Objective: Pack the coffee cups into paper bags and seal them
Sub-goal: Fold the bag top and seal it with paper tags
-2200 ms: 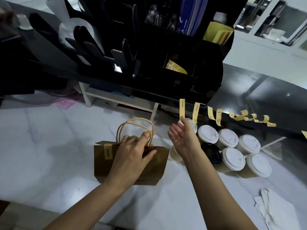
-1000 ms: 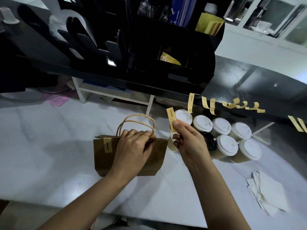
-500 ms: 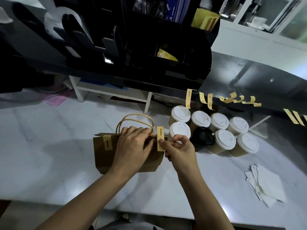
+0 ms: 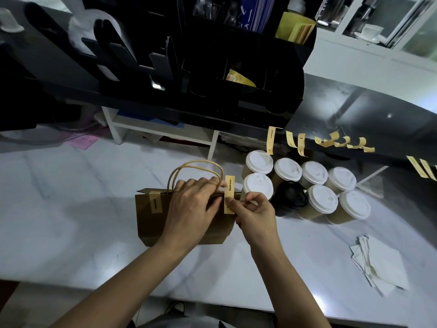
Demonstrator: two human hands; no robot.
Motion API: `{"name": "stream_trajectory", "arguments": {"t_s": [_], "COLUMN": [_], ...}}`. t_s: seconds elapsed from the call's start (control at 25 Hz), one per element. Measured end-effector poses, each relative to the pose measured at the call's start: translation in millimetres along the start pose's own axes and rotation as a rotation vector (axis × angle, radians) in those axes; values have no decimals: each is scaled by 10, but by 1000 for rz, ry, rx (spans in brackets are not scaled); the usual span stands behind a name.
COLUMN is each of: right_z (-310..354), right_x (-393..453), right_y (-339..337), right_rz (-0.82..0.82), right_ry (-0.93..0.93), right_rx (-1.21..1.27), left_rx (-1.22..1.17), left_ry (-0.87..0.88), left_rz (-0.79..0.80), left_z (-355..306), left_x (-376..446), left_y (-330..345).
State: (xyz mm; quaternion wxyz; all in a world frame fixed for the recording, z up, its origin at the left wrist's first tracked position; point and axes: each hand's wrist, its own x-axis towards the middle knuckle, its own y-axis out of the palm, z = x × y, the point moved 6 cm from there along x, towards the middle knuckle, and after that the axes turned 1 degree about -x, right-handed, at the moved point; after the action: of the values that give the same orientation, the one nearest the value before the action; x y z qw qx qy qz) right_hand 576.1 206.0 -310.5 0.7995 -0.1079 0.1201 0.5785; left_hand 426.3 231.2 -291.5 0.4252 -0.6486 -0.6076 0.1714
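A brown paper bag [image 4: 151,223] with looped handles stands on the white counter [image 4: 71,209], its top folded over. One yellow sticker [image 4: 156,204] is stuck over its left top edge. My left hand [image 4: 194,207] grips the folded top beside the handles. My right hand [image 4: 254,214] pinches the lower end of a second yellow sticker [image 4: 229,192] held upright against the bag's right top corner. Several lidded coffee cups [image 4: 322,202] stand in a cluster right of the bag, one with a black lid [image 4: 292,196].
More yellow stickers [image 4: 270,140] hang from the edge of the dark raised shelf [image 4: 354,110] behind the cups. A black organiser [image 4: 212,55] fills the back. A stack of white napkins [image 4: 378,263] lies at the right on the counter.
My right hand took a sticker from the shelf edge and brought it down and left to the bag's top right corner. My left hand kept its hold on the bag top.
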Motion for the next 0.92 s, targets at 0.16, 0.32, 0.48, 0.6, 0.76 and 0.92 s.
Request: {"name": "stream_trajectory", "arguments": {"t_s": [0.16, 0.32, 0.48, 0.6, 0.76, 0.92], "right_z": [-14, -36, -55, -70, -130, -244], "right_x": [21, 38, 35, 38, 71, 97], "right_y": [-6, -22, -45, -73, -135, -172], "right_rz": [-4, -14, -36, -57, -73, -27], "right_ry": [-13, -32, -44, -46, -26, -34], "right_rx": [9, -23, -127, -198, -221, -252], "left_rx": [49, 34, 66, 92, 136, 129], "left_ry": [38, 34, 11, 1, -1, 0], "left_rz": [40, 76, 142, 211, 218, 232], "left_z": [-35, -46, -4, 19, 7, 14], "left_x": [32, 89, 132, 165, 163, 156], "left_y": [-22, -45, -1, 30, 34, 29]}}
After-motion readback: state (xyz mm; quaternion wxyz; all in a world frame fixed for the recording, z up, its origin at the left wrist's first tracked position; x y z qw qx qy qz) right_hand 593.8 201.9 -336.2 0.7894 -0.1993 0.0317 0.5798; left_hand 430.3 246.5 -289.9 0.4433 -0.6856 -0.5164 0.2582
